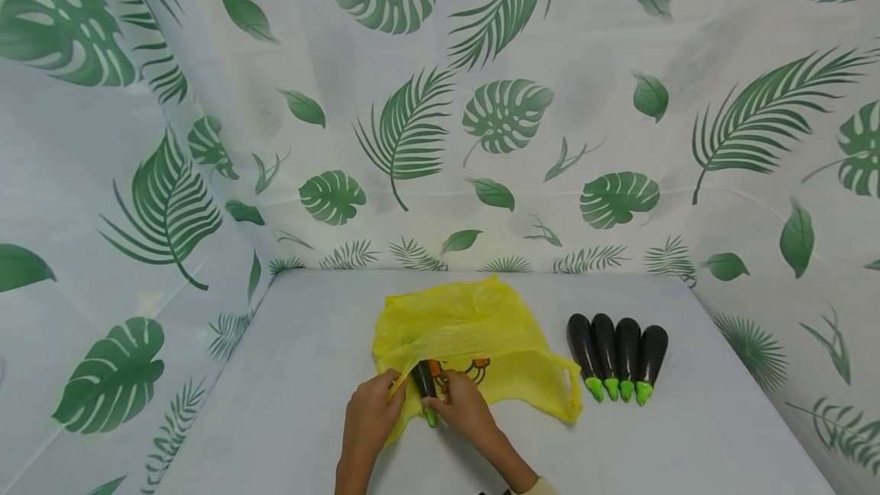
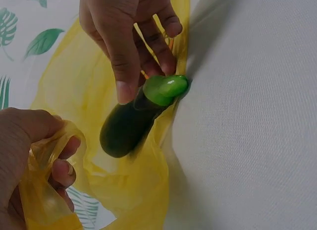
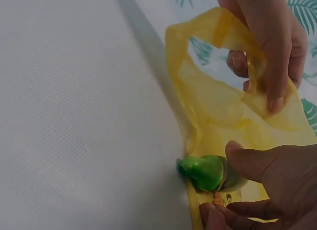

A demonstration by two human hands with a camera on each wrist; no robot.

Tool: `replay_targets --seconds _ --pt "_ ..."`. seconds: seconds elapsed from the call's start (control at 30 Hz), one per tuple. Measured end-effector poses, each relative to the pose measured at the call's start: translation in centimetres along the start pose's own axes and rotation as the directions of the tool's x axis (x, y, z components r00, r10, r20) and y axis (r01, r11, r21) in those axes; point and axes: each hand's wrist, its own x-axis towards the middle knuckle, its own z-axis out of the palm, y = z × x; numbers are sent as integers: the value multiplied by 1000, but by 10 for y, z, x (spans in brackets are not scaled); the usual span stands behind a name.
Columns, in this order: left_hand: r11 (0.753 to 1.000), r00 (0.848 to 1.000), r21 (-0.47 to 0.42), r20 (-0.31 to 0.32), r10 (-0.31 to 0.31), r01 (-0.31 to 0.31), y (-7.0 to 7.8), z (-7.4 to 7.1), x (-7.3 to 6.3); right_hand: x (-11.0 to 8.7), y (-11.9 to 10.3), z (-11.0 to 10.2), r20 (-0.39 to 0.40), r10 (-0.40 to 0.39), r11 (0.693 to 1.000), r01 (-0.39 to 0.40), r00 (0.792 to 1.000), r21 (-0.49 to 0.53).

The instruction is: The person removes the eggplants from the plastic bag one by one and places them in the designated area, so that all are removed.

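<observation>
My left hand [image 1: 371, 411] pinches the handle edge of a yellow plastic bag [image 1: 474, 327], lifting its mouth on the left side. A dark eggplant [image 1: 425, 382] with a green cap lies partly inside that mouth, its cap toward me. Beside it is my right hand [image 1: 469, 407], the thumb touching the eggplant near the cap and the other fingers spread apart. In the left wrist view the eggplant [image 2: 131, 123] rests on the yellow plastic, and the right wrist view shows its green cap [image 3: 205, 171] at the bag's edge. The bag's upper layer hides the far end in the head view.
Several more eggplants [image 1: 617, 357] lie in a row right of the bag, green caps toward me. A white cloth covers the table [image 1: 275, 403]. Leaf-print sheets [image 1: 440, 136] hang behind and along both sides.
</observation>
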Motion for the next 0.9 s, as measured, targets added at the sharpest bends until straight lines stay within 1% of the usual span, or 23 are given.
replay_targets --seconds 0.1,0.2,0.33,0.43,0.63,0.73,0.9 --pt "1000 1000 -1 -12 5 -5 0 0 0 3 -1 3 1 8 999 -8 1000 -33" --pt "1000 999 1 -28 20 -20 0 0 -1 7 -1 5 11 21 998 -20 1000 -56" --pt "999 998 2 -46 45 -45 0 -1 -1 10 -2 8 8 17 996 -17 1000 -87" --pt "999 998 -4 -46 48 -48 0 -2 -1 11 -2 10 0 4 994 -4 1000 -107" --pt "999 999 1 -30 44 -44 1 -3 -1 13 -2 13 -6 10 991 -11 1000 -134" --pt "999 999 7 -34 42 -42 1 -3 -1 15 -2 15 -11 0 988 -2 1000 -157" --pt "999 998 7 -43 44 -44 1 -3 -2 16 -2 16 -14 -3 987 1 1000 -161"
